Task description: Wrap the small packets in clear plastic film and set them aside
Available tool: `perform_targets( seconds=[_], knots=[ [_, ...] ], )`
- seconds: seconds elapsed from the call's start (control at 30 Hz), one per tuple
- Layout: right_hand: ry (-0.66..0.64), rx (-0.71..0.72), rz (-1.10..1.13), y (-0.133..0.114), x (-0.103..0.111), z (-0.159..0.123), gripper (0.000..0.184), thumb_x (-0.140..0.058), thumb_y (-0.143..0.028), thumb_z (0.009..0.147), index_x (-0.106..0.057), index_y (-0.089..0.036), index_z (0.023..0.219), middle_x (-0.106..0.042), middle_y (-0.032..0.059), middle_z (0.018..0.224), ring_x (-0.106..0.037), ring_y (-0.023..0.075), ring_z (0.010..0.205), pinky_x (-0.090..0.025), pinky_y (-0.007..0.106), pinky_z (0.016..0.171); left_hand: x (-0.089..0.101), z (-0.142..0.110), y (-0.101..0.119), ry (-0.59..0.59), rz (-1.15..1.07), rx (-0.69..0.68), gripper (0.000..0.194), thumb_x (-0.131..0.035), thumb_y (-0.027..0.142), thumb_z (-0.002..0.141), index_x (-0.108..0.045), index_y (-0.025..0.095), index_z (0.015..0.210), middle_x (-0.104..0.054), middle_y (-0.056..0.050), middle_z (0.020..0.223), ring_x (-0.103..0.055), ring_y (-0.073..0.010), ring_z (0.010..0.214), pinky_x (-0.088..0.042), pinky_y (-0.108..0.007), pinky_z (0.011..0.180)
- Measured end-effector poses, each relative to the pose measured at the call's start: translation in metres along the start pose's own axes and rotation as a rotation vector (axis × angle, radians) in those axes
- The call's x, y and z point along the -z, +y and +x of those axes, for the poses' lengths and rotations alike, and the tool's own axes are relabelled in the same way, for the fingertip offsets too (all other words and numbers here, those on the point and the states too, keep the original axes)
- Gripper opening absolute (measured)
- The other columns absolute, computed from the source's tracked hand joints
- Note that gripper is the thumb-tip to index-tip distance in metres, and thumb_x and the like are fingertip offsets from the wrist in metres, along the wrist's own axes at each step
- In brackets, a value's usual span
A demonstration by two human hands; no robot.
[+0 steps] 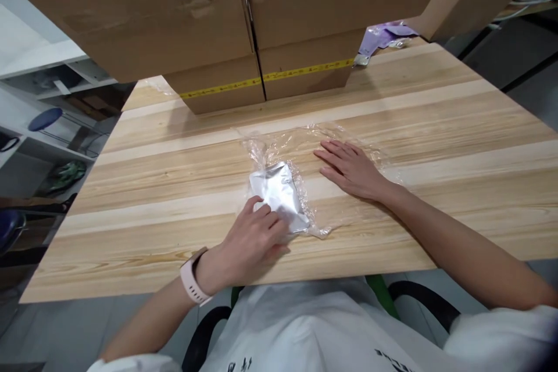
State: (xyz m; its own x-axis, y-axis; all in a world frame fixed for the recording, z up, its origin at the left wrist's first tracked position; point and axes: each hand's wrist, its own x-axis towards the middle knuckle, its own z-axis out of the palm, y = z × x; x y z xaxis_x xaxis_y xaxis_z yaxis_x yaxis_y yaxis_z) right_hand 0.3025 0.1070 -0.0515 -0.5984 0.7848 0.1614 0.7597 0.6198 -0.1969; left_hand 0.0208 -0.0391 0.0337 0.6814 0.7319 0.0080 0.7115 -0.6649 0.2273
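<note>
A flat silver foil pouch lies on a sheet of clear plastic wrap, which is spread over the wooden table. Bent over the pouch's near left edge are the fingers of my left hand; they are curled and grip it there, with the thumb partly hidden. The wrist behind carries a pale pink band. My right hand rests palm down on the wrap to the right of the pouch, its fingers stretched out and holding nothing. Some wrap is bunched at the pouch's far left corner and along its right side.
A large cardboard box with yellow printed tape stands at the far side of the table. Beside it lie purple packets. White shelves and a blue stool are at the left.
</note>
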Motion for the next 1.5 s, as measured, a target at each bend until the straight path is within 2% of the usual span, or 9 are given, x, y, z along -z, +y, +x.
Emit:
perform_targets(
  seconds=[0.13,0.37,0.5,0.63,0.8,0.97,1.1,1.23,1.5],
  knots=[
    [-0.013,-0.002,0.033,0.000,0.003,0.000,0.053,-0.034,-0.051,0.105,-0.049,-0.027,0.150,-0.040,0.0075,0.163,-0.034,0.0283,0.152,-0.028,0.053,0.121,0.008,0.010,-0.002,-0.035,-0.115,-0.062,0.032,-0.039,0.018,0.105,-0.062,0.018,0.083,-0.066,-0.003,0.078,-0.057,-0.0164,0.071,-0.040,-0.039,0.093],
    [-0.019,-0.006,0.087,0.002,0.005,0.000,0.052,-0.035,-0.051,0.104,-0.049,-0.030,0.150,-0.040,0.0057,0.163,-0.035,0.0302,0.151,-0.028,0.054,0.121,0.077,-0.024,-0.029,0.099,-0.560,-0.032,0.028,-0.056,0.035,0.102,-0.065,0.023,0.079,-0.074,-0.001,0.084,-0.066,-0.0159,0.080,-0.033,-0.045,0.116],
    [-0.019,0.003,0.088,0.002,0.005,0.000,0.053,-0.035,-0.053,0.104,-0.049,-0.030,0.149,-0.040,0.0059,0.163,-0.035,0.0293,0.151,-0.029,0.053,0.121,0.089,-0.048,-0.047,-0.096,-0.690,-0.066,0.027,-0.057,0.039,0.101,-0.066,0.025,0.080,-0.075,0.000,0.082,-0.069,-0.0175,0.082,-0.029,-0.047,0.120],
    [-0.004,0.002,0.064,0.003,0.004,0.000,0.053,-0.034,-0.055,0.104,-0.050,-0.029,0.148,-0.041,0.0061,0.163,-0.035,0.0280,0.151,-0.028,0.052,0.122,0.069,-0.048,-0.043,-0.190,-0.648,0.025,0.025,-0.062,0.045,0.098,-0.069,0.022,0.091,-0.071,0.001,0.080,-0.065,-0.0154,0.075,-0.034,-0.042,0.115],
    [-0.005,0.005,0.035,0.002,0.004,0.000,0.053,-0.031,-0.057,0.104,-0.049,-0.032,0.148,-0.043,0.0039,0.162,-0.035,0.0263,0.151,-0.029,0.051,0.122,0.027,-0.028,-0.006,-0.153,-0.479,-0.026,0.051,-0.068,0.055,0.090,-0.062,0.023,0.129,-0.067,-0.013,0.125,-0.059,-0.0278,0.112,-0.043,-0.042,0.101],
    [-0.004,0.008,0.021,0.005,0.000,-0.001,0.053,-0.034,-0.055,0.104,-0.049,-0.030,0.148,-0.044,0.0062,0.161,-0.035,0.0267,0.151,-0.029,0.051,0.122,0.034,-0.029,-0.004,-0.303,-0.632,-0.079,0.022,-0.069,0.043,0.093,-0.070,0.022,0.099,-0.071,-0.008,0.105,-0.063,-0.0237,0.097,-0.048,-0.037,0.089],
    [0.031,0.030,0.053,0.003,0.004,-0.001,0.052,-0.036,-0.054,0.104,-0.053,-0.029,0.146,-0.047,0.0086,0.158,-0.038,0.0312,0.149,-0.032,0.056,0.119,0.045,-0.033,-0.026,-0.081,-0.938,0.233,0.025,-0.063,0.044,0.097,-0.069,0.020,0.097,-0.071,-0.005,0.096,-0.066,-0.0174,0.087,-0.052,-0.030,0.077],
    [0.049,0.084,0.147,-0.030,0.021,-0.003,0.047,-0.039,-0.054,0.104,-0.057,-0.034,0.142,-0.047,0.0054,0.159,-0.040,0.0334,0.147,-0.035,0.060,0.116,0.017,-0.020,-0.045,0.145,-0.958,0.585,0.029,-0.064,0.042,0.096,-0.059,0.018,0.111,-0.066,-0.008,0.110,-0.064,-0.0150,0.083,-0.054,-0.030,0.070],
    [-0.232,0.107,0.494,-0.083,0.021,-0.012,0.082,-0.051,-0.073,0.092,-0.026,-0.037,0.162,-0.021,0.0064,0.171,-0.025,0.0379,0.154,-0.030,0.062,0.121,-0.005,0.008,-0.042,0.294,-1.422,0.557,0.062,-0.067,0.043,0.093,-0.037,0.030,0.146,-0.064,-0.011,0.132,-0.068,-0.0224,0.111,-0.056,-0.042,0.095]
  ],
)
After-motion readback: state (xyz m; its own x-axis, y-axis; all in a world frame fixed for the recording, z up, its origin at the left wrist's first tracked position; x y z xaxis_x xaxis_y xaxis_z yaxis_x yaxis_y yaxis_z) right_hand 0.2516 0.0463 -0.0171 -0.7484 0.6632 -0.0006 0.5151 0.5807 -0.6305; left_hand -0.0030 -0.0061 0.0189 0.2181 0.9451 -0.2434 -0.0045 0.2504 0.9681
